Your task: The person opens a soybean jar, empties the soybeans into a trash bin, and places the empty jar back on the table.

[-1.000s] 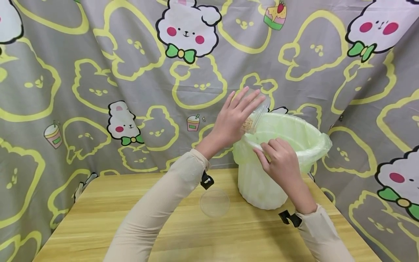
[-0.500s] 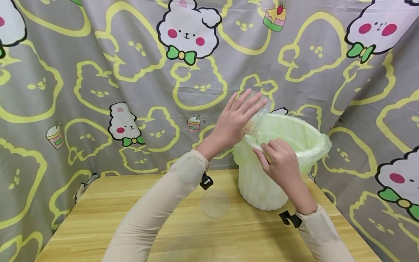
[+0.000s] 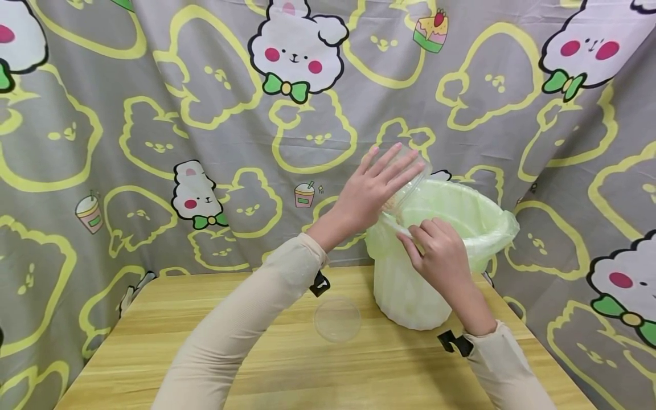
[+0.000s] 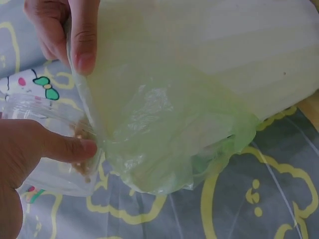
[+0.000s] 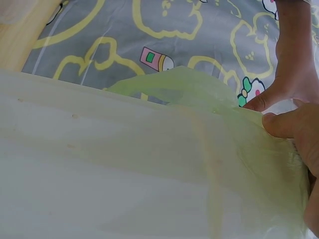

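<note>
My left hand [image 3: 365, 196] grips a clear plastic tub [image 4: 55, 181], its thumb pressing near the mouth and its fingers spread across the far side. The tub tips steeply over the left rim of a white bin [image 3: 407, 290]. Small tan pieces [image 4: 80, 167], too blurred to name, lie bunched by the tub's mouth. My right hand [image 3: 442, 250] pinches the bin's near rim through a pale green liner bag [image 4: 149, 134], thumb outside and fingers over the edge. Folded outward, the liner hangs down around the bin's top.
A clear round lid [image 3: 337, 320] lies flat on the wooden table [image 3: 318, 370], left of the bin. Behind the table hangs a grey patterned curtain [image 3: 287, 222]. Black straps [image 3: 455, 343] sit at both wrists.
My left hand has shifted slightly right and down with the tub. Fewer tan pieces show in the tub. My right hand stays in place on the rim.
</note>
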`<move>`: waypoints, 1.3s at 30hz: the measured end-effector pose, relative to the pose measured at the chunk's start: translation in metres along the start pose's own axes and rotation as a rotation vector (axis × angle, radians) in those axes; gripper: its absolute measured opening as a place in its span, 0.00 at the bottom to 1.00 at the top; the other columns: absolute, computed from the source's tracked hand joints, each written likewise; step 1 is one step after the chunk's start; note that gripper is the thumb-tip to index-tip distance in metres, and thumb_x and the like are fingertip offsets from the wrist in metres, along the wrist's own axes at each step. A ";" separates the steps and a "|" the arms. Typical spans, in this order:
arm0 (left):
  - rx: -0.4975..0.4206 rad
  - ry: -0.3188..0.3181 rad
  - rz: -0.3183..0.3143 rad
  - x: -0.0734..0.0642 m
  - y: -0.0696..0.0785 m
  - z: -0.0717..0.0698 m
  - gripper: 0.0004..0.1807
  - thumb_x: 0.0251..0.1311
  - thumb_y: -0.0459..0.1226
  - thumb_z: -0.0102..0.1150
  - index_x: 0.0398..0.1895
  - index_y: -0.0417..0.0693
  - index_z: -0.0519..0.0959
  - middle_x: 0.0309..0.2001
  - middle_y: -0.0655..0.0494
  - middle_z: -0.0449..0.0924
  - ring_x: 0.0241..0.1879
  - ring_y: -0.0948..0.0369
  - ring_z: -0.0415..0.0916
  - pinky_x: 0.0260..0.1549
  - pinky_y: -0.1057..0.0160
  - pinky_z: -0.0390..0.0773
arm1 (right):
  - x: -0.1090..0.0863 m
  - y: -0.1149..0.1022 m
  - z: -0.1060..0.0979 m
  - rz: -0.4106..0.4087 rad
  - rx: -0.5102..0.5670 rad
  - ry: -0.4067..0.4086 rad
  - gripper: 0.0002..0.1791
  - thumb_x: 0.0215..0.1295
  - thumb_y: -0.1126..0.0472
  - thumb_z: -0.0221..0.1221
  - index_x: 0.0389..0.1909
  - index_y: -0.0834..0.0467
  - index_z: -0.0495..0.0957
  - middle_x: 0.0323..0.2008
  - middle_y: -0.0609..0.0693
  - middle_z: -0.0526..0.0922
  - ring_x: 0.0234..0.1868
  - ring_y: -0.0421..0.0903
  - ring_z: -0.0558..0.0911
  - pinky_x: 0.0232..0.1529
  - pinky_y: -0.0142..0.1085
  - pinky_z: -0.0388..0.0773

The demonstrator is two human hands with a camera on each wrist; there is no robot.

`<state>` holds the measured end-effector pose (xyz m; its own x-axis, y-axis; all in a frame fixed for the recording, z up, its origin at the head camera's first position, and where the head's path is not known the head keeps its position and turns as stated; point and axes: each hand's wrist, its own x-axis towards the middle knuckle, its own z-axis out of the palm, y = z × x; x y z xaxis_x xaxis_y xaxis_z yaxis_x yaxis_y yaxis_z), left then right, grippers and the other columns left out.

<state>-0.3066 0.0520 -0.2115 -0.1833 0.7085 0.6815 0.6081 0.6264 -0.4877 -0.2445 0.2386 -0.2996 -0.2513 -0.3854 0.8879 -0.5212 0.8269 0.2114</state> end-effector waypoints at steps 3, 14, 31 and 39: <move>0.004 0.006 0.015 0.000 0.000 0.000 0.41 0.64 0.19 0.44 0.79 0.59 0.61 0.80 0.58 0.58 0.81 0.53 0.49 0.81 0.49 0.43 | 0.000 0.000 0.000 -0.002 0.003 0.001 0.13 0.63 0.59 0.67 0.30 0.68 0.84 0.23 0.57 0.79 0.25 0.55 0.73 0.29 0.44 0.72; 0.039 -0.036 0.120 0.001 0.004 -0.006 0.44 0.64 0.15 0.34 0.80 0.57 0.60 0.80 0.58 0.57 0.81 0.53 0.50 0.81 0.51 0.46 | -0.001 -0.001 -0.001 -0.009 0.001 0.002 0.14 0.65 0.58 0.66 0.30 0.68 0.84 0.24 0.58 0.80 0.25 0.55 0.74 0.29 0.44 0.73; 0.123 0.105 0.001 0.006 0.011 -0.001 0.38 0.65 0.18 0.38 0.78 0.53 0.64 0.78 0.54 0.63 0.79 0.50 0.55 0.79 0.54 0.55 | 0.000 0.000 -0.001 -0.025 0.000 0.016 0.17 0.69 0.56 0.64 0.29 0.68 0.84 0.23 0.58 0.80 0.25 0.55 0.74 0.28 0.44 0.73; 0.117 0.055 0.014 0.006 0.014 0.001 0.39 0.62 0.19 0.43 0.78 0.51 0.63 0.78 0.53 0.62 0.79 0.50 0.55 0.79 0.53 0.55 | -0.001 -0.002 -0.003 -0.014 -0.001 0.005 0.14 0.64 0.58 0.67 0.29 0.68 0.85 0.23 0.57 0.80 0.25 0.55 0.74 0.29 0.44 0.73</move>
<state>-0.2998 0.0657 -0.2150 -0.1310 0.7007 0.7014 0.5156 0.6524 -0.5555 -0.2411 0.2383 -0.2999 -0.2399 -0.3947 0.8869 -0.5235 0.8220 0.2242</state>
